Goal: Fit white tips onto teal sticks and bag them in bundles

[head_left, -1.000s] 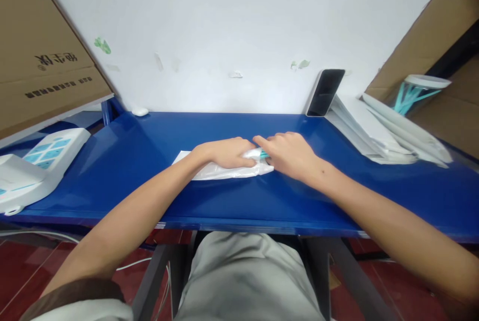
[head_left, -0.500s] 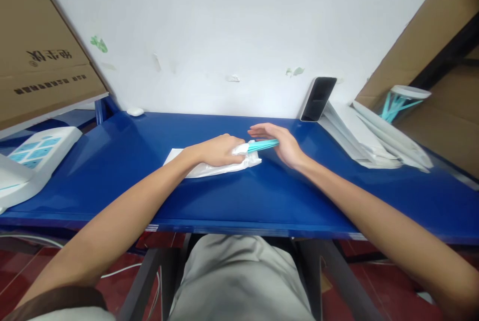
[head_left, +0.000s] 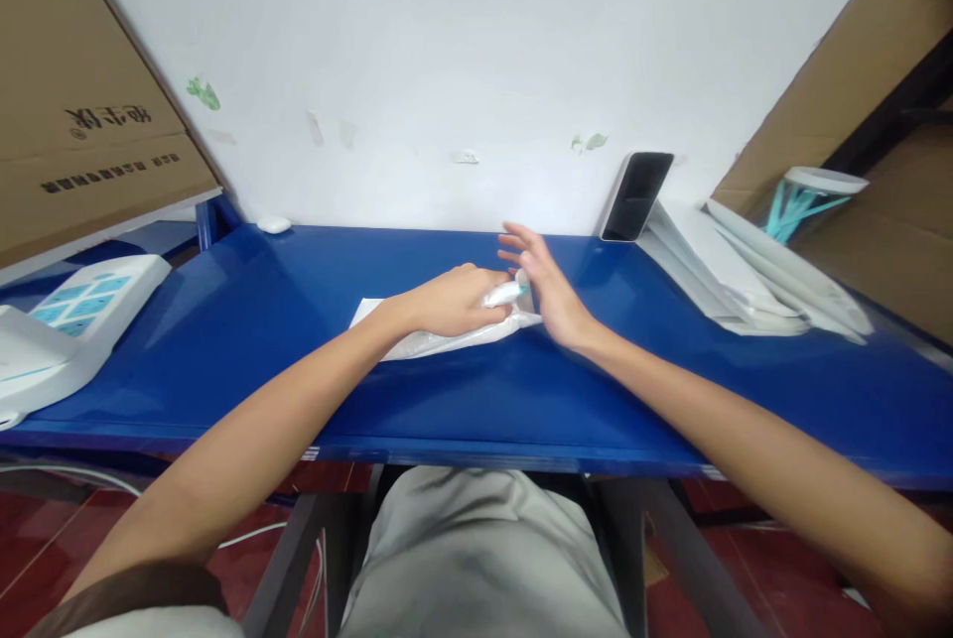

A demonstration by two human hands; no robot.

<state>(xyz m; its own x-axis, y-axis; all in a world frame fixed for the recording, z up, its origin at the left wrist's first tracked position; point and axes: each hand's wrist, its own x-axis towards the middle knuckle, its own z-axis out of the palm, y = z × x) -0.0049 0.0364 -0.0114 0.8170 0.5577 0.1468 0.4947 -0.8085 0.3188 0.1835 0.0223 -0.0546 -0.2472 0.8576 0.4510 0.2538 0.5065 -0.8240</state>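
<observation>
A white plastic bag (head_left: pixel 447 345) lies lengthwise on the blue table. My left hand (head_left: pixel 462 301) is closed around its right part, the fingers wrapped over the top. At the mouth of the bag only a small teal end (head_left: pixel 523 290) of the bundle of thin sticks shows; the rest is hidden in the bag and under my hand. My right hand (head_left: pixel 552 286) stands on edge close against the bag's mouth. Its fingers are stretched out and apart, and its palm faces the teal end.
A dark-screened phone (head_left: pixel 637 196) leans on the wall at the back right. Beside it lies a stack of white bags (head_left: pixel 737 271), with a clear cup of teal sticks (head_left: pixel 811 201) behind. A white tray with blue labels (head_left: pixel 96 311) sits left, near a white rounded object (head_left: pixel 273 224).
The teal sticks, which stuck out of the bag toward my right palm, have gone in almost fully. My right fingers have spread and risen, and the bag's mouth now meets my right hand.
</observation>
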